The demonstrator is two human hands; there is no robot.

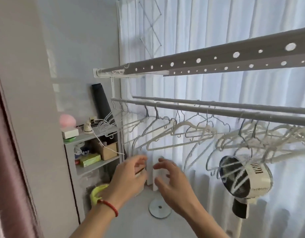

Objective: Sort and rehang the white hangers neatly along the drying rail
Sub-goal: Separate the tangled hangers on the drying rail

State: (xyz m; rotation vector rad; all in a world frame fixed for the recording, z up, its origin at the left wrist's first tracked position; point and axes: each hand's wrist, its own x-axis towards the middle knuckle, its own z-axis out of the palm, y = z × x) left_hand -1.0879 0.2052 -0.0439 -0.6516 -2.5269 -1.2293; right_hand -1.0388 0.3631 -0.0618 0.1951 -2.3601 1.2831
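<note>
Both empty, fingers spread, the left hand (129,176) and right hand (172,184) reach below white hangers (165,133) crowding the drying rail (208,109), beside a cluttered shelf (96,164) holding a cardboard box (108,150).

Fan (241,177) hangs by curtain (217,31); shelf (90,138) w/ boxes.

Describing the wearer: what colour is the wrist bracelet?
Red, on the left wrist bracelet; head view shows it.
</note>
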